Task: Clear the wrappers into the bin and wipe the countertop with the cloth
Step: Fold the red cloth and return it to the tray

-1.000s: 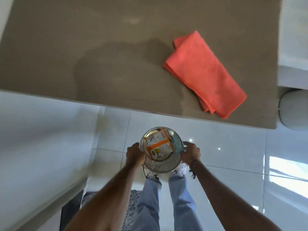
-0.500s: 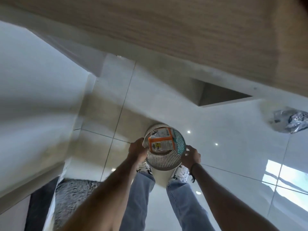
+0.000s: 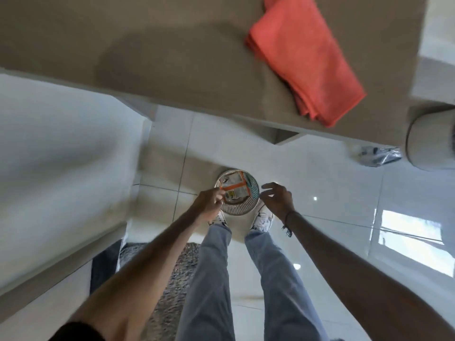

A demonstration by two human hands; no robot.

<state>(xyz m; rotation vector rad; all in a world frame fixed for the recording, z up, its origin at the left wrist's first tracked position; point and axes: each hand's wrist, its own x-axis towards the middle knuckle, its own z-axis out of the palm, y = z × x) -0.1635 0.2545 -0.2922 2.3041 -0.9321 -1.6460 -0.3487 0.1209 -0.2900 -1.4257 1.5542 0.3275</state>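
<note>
Coral cloth is seen at table's near right edge | long axis runs diagonally | right hand nearer, spread | left hand curled at bin rim, grip unclear

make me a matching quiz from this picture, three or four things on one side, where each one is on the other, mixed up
Things:
1. cloth
2. orange-and-white wrapper
3. bin
4. crumpled silvery wrapper

Places:
A. on the floor tiles, just in front of the shoes
B. loose on the floor by the round white object
C. folded on the countertop
D. inside the bin

Pairs: 1-C, 2-D, 3-A, 4-B
</note>
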